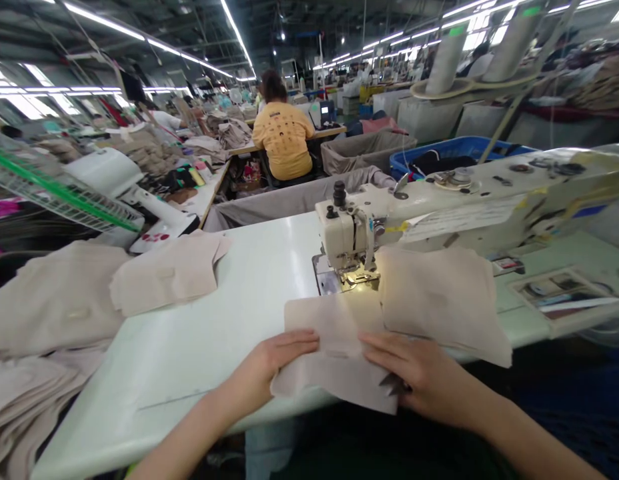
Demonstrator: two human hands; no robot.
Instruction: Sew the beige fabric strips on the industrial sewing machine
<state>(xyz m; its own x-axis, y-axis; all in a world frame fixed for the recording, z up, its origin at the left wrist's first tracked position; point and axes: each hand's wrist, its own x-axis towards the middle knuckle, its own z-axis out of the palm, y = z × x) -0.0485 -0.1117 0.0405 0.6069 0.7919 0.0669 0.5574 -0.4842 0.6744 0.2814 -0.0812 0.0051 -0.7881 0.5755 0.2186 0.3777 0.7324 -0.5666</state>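
"Looking out from the head view, where have we got the cloth piece (334, 343)?"

"At the near side of the bench (259, 267), just short of the sewing machine (339, 230), its near right corner hanging past the rim."

"And our hands?"

"Our left hand (272, 363) lays its fingers together on the cloth's left side; its thumb is hidden, so we can't tell if it pinches. Our right hand (419, 373) rests fingertips on the right side, lower fingers curled round a dark metal tool (391, 383)."

"So which step are we on?"

"Smoothing and lining up, we'd judge. The next move calls for light, level pressure and a straight far edge."

"How might it handle?"

"It's thin, beige, matt and limp, with one rounded corner; we'd expect easy creasing. The fabric stack (439, 297) to the right looks softly layered, against the bench's smooth, pale green, faintly glossy top."
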